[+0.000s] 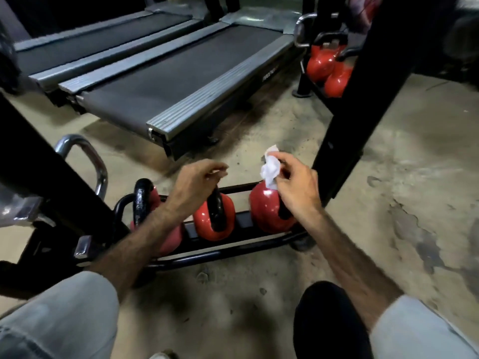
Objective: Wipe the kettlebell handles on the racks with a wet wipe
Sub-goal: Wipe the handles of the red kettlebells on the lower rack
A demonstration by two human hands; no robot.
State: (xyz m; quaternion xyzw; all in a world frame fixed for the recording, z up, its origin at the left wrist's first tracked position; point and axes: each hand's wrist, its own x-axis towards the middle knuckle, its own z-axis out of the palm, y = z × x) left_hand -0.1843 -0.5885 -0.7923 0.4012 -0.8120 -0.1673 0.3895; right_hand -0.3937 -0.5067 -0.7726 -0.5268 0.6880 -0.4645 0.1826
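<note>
Low black rack (pixel 233 251) on the concrete floor (pixel 388 177), three red kettlebells in a row. Right hand (pixel 295 187) above the right kettlebell (pixel 267 213), fingers (pixel 282 158) pinching a crumpled white wipe (pixel 270 171) that hangs just over the bell's top. Left hand (pixel 194 187) over the middle kettlebell (pixel 215 218), fingers loosely curled, grasping nothing visible; contact with its black handle (pixel 216 208) unclear. Left kettlebell (pixel 145 200) partly behind the forearm. Second rack (pixel 318 89) with red bells far right; treadmills (pixel 181 73) beyond.
</note>
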